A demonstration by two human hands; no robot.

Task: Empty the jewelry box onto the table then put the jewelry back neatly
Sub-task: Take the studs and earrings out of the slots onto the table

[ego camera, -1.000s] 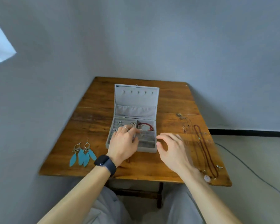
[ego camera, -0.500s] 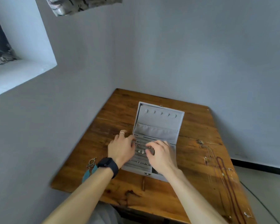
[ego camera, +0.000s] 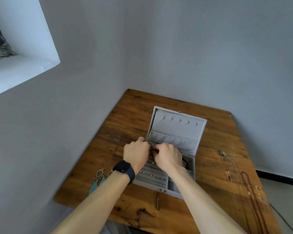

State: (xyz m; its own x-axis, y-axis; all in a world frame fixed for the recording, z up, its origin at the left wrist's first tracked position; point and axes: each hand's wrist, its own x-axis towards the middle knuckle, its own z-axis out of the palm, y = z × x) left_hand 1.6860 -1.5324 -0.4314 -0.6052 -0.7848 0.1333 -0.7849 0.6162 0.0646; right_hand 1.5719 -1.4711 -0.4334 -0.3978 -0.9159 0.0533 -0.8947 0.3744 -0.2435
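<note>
The grey jewelry box (ego camera: pixel 176 130) stands open on the wooden table (ego camera: pixel 139 208), its lid leaning back. Small rings (ego camera: pixel 152 175) sit in the padded rows on the left, and part of a red bracelet (ego camera: pixel 186 164) shows in a right compartment. My left hand (ego camera: pixel 136 153) and my right hand (ego camera: pixel 167 156) meet over the box's back rows, fingers curled toward each other. Something small and dark shows between the fingertips; I cannot make out what it is or which hand has it.
Two teal feather earrings (ego camera: pixel 98 180) lie on the table left of the box, partly under my left forearm. Thin chains and a dark red bead necklace (ego camera: pixel 250 191) lie along the table's right side. Walls close in behind and to the left.
The view has tilted up and to the left. My right hand moved from the box's front edge onto its back rows, and both hands have closed together there.
</note>
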